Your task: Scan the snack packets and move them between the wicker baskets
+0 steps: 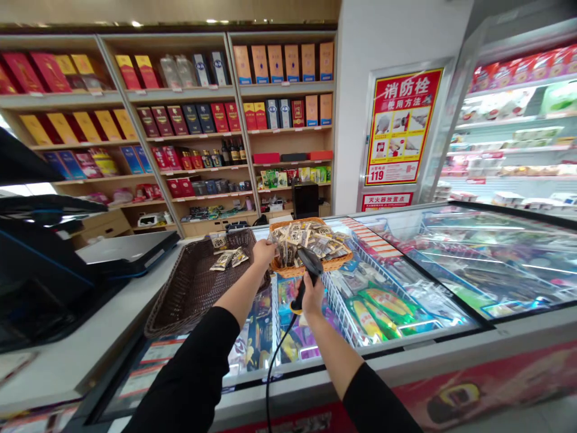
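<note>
- The black handheld scanner with a yellow-edged base point(310, 262) is in the right hand point(312, 294), whose fingers are wrapped around its grip.
- Its head points away from the person and somewhat left, over the tan oval wicker basket point(336, 263); the grip's long axis slants from the head down and left to the base.
- A thin black cable point(276, 352) leaves the base and curves down past the picture's bottom edge.
- The left hand point(264, 252), well clear of the scanner, reaches to the left end of the tan basket, fingertips at the small clear-and-yellow packets point(300, 231) heaped there; whether it pinches one, I cannot tell.
- The scanner's head covers part of the heap, and its front face is turned out of sight.
- Left of the tan basket, the dark brown woven rectangular basket point(198, 279) holds a few similar packets point(229, 258); the left forearm hides part of its right side.
- Below lies the glass-topped freezer with a pale rim point(532, 337); reflections blur some of its contents.
- The black equipment point(40, 258) at far left is cut off and hard to identify.
</note>
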Action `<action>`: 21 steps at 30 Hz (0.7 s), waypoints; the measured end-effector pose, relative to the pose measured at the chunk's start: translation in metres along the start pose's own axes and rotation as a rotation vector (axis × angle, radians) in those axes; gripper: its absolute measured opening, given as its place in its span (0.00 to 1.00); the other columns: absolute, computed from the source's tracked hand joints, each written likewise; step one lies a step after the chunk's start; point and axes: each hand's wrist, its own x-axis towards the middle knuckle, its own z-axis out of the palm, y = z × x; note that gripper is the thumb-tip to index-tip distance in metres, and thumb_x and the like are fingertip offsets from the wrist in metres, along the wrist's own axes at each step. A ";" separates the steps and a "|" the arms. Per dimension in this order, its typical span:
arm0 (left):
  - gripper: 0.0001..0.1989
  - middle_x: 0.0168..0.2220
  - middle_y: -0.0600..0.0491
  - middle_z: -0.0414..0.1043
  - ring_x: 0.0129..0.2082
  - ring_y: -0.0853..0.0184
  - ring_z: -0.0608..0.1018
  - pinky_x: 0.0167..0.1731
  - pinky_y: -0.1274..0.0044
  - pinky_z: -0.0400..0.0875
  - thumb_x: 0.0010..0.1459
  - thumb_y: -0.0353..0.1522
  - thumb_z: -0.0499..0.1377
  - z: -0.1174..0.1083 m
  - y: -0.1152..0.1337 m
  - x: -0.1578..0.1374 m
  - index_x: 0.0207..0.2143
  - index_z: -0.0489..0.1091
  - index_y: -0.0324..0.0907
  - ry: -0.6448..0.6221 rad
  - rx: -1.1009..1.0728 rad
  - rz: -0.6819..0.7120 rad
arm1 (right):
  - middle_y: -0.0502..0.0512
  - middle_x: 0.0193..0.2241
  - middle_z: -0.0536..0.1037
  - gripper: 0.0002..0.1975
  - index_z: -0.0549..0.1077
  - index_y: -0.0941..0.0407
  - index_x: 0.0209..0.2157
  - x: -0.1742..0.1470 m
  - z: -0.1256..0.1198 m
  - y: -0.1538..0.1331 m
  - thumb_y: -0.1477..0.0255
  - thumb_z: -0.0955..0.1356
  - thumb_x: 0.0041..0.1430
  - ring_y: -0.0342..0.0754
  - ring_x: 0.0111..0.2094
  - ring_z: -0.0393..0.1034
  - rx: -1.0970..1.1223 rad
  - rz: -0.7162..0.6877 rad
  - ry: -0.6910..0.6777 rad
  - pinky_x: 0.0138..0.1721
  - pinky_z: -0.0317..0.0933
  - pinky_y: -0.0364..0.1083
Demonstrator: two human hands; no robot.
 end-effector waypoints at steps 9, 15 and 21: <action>0.06 0.38 0.35 0.77 0.41 0.53 0.79 0.37 0.73 0.70 0.50 0.27 0.60 0.003 0.003 0.014 0.31 0.76 0.36 -0.113 0.751 0.251 | 0.45 0.12 0.65 0.18 0.61 0.52 0.25 0.002 0.002 0.005 0.53 0.66 0.54 0.43 0.10 0.57 -0.049 -0.009 -0.020 0.12 0.52 0.43; 0.18 0.35 0.44 0.79 0.41 0.55 0.78 0.40 0.73 0.69 0.55 0.45 0.56 -0.058 -0.004 0.036 0.34 0.79 0.42 -0.112 0.691 0.267 | 0.45 0.12 0.64 0.18 0.63 0.53 0.24 -0.006 0.002 0.007 0.54 0.66 0.56 0.42 0.11 0.58 -0.044 -0.022 -0.106 0.12 0.53 0.42; 0.20 0.49 0.37 0.73 0.48 0.54 0.75 0.43 0.73 0.68 0.54 0.38 0.58 -0.122 -0.077 0.054 0.47 0.73 0.38 -0.016 0.918 0.146 | 0.43 0.14 0.66 0.19 0.63 0.54 0.26 -0.006 0.013 0.022 0.53 0.67 0.54 0.40 0.10 0.58 -0.001 0.044 -0.168 0.12 0.53 0.40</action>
